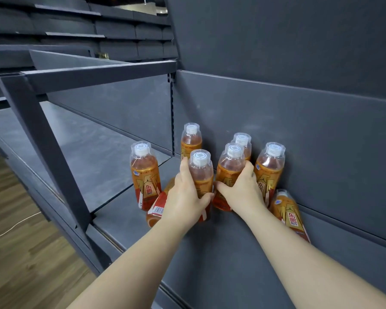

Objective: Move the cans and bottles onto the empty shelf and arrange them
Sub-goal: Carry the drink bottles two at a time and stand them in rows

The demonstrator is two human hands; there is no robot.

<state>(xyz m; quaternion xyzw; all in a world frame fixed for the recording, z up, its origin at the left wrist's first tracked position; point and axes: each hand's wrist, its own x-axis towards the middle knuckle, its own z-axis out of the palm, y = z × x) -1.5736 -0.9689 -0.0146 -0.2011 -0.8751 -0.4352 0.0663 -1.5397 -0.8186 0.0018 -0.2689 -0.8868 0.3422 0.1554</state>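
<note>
— What's the biggest thing in front of us?
— The dark grey shelf (221,253), its back panel (299,134) rising straight behind it, and the wooden floor (20,253) down on the left.
— And the hands?
— Both are on the drinks! The left hand (186,197) curls round one upright bottle (200,172), and the right hand (241,188) grips the neighbouring bottle (231,168). The two stand side by side, close together.
— Where's the rest?
— All on that same shelf, bunched near the panel. A left bottle (145,172) and a right bottle (270,168) stand either side, and a rear bottle (191,139) and a second rear bottle (242,142) stand behind. A fallen bottle (158,206) lies on its side behind the left wrist. A tipped bottle (288,216) slants by the panel, beyond the right forearm.
— Anything smaller?
— A thin white cable (13,226) on the floor
</note>
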